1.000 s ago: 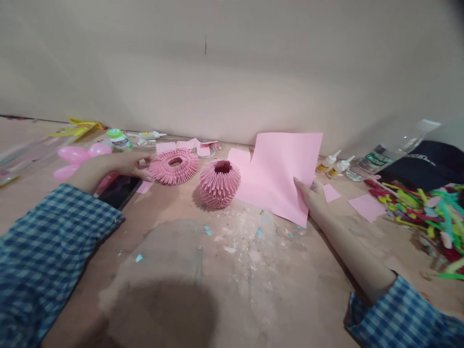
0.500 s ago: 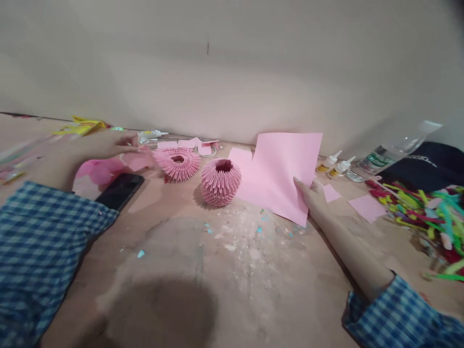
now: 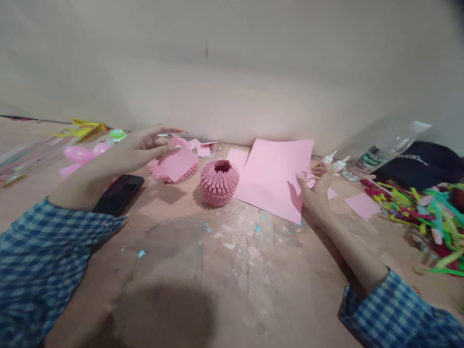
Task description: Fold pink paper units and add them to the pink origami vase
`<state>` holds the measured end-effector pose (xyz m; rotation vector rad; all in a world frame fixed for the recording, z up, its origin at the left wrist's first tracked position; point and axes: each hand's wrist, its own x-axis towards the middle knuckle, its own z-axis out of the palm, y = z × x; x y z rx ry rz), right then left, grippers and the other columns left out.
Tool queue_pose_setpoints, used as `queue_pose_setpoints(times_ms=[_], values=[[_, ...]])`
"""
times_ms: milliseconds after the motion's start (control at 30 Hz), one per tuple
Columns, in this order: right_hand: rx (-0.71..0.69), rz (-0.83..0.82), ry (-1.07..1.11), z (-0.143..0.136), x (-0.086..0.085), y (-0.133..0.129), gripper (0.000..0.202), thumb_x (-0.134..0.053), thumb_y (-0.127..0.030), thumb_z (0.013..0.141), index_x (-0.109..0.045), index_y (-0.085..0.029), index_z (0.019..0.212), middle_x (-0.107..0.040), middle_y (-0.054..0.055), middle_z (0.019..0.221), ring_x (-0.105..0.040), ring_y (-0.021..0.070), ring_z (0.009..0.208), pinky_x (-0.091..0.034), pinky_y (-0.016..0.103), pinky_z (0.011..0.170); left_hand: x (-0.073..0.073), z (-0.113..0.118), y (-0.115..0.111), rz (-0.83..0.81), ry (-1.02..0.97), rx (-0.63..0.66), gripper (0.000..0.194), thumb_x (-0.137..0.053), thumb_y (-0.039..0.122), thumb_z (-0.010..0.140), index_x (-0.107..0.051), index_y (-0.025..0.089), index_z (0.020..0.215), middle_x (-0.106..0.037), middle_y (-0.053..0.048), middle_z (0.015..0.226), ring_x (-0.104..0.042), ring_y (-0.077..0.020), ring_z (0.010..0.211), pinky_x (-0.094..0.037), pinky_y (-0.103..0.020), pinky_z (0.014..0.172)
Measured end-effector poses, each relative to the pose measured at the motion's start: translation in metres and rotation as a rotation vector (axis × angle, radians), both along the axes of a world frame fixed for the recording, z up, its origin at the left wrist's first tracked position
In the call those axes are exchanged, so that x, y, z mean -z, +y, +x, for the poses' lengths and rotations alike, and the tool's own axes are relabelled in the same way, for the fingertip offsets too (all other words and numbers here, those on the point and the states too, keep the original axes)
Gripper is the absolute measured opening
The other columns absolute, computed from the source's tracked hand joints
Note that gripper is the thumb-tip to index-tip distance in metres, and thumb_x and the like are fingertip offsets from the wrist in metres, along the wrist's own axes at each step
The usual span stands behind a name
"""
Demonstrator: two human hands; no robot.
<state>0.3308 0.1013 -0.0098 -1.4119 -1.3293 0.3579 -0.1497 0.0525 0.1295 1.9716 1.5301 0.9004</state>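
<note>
My left hand [image 3: 154, 145] grips a small piece of pink paper [image 3: 178, 163] between thumb and fingers. That piece covers much of a pink folded-paper ring [image 3: 159, 171] behind it. To the right stands a round pink vase of folded paper [image 3: 219, 186], upright with its dark mouth up. A large sheet of pink paper [image 3: 273, 179] rests on the table beside the vase. At its right edge is my right hand [image 3: 319, 191], fingers apart; its thumb tip is over or against the sheet, which I cannot tell.
A black phone [image 3: 121, 193] and pink balloon [image 3: 81, 154] lie left. Small glue bottles [image 3: 339, 164], a tilted plastic bottle [image 3: 382, 152], a dark cap [image 3: 424, 164] and colourful pipe cleaners [image 3: 431, 217] are right. A pink paper square [image 3: 362, 206] and blue scraps [image 3: 141, 253] lie on the table [image 3: 174, 270].
My left hand has moved right, bringing the small pink paper in front of the ring. The large sheet has sunk flatter, and my right hand's fingers have opened at its edge.
</note>
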Motion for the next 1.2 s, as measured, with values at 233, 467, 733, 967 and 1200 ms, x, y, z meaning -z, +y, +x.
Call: queue_pose_setpoints(times_ms=[233, 467, 733, 967, 1200], values=[[-0.364, 0.169, -0.278, -0.068, -0.064, -0.074, 0.031, -0.062, -0.053, 0.106, -0.069, -0.029, 0.124, -0.075, 0.010, 0.116, -0.068, 0.0304, 0.113, -0.050, 0.051, 0.107, 0.006, 0.061, -0.055, 0.129, -0.030, 0.223, 0.037, -0.065, 0.048, 0.104, -0.075, 0.034, 0.136, -0.077, -0.002, 0.142, -0.078, -0.0203, 0.114, -0.063, -0.027, 0.090], [-1.027, -0.427, 0.204, -0.131, -0.064, -0.151, 0.037, -0.074, -0.061, 0.102, -0.077, -0.025, 0.100, -0.074, 0.001, 0.082, -0.065, 0.0164, 0.072, -0.051, 0.029, 0.064, 0.040, 0.096, -0.095, 0.228, 0.095, 0.273, 0.041, -0.064, 0.059, 0.108, -0.071, 0.025, 0.131, -0.078, -0.004, 0.097, -0.073, -0.0176, 0.076, -0.054, -0.027, 0.066], [-1.127, -0.834, 0.875, -0.113, -0.061, -0.131, 0.037, -0.100, -0.033, 0.079, -0.081, -0.023, 0.109, -0.079, 0.000, 0.098, -0.075, 0.0129, 0.082, -0.063, 0.025, 0.073, 0.047, 0.102, -0.084, -0.019, -0.018, 0.522, 0.046, -0.073, 0.060, 0.102, -0.069, 0.021, 0.078, -0.067, -0.003, 0.098, -0.063, -0.0172, 0.087, -0.052, -0.029, 0.077], [-0.967, -0.580, 0.808, -0.117, -0.048, -0.119, 0.033, -0.092, -0.045, 0.090, -0.065, -0.025, 0.092, -0.058, -0.009, 0.060, -0.048, 0.0079, 0.047, -0.042, 0.020, 0.046, 0.061, 0.107, -0.081, -0.763, -0.491, 0.453, 0.066, -0.082, 0.059, 0.096, -0.044, 0.028, 0.140, -0.076, 0.001, 0.081, -0.076, -0.0215, 0.058, -0.059, -0.026, 0.052], [-0.979, -0.576, 0.597, -0.103, -0.034, -0.112, 0.036, -0.093, -0.048, 0.090, -0.069, -0.022, 0.100, -0.064, -0.007, 0.071, -0.053, 0.0079, 0.059, -0.046, 0.020, 0.055, 0.068, 0.107, -0.081, -0.667, -0.410, 0.467, 0.074, -0.076, 0.054, 0.103, -0.041, 0.033, 0.165, -0.078, 0.001, 0.085, -0.067, -0.0125, 0.049, -0.056, -0.019, 0.048]])
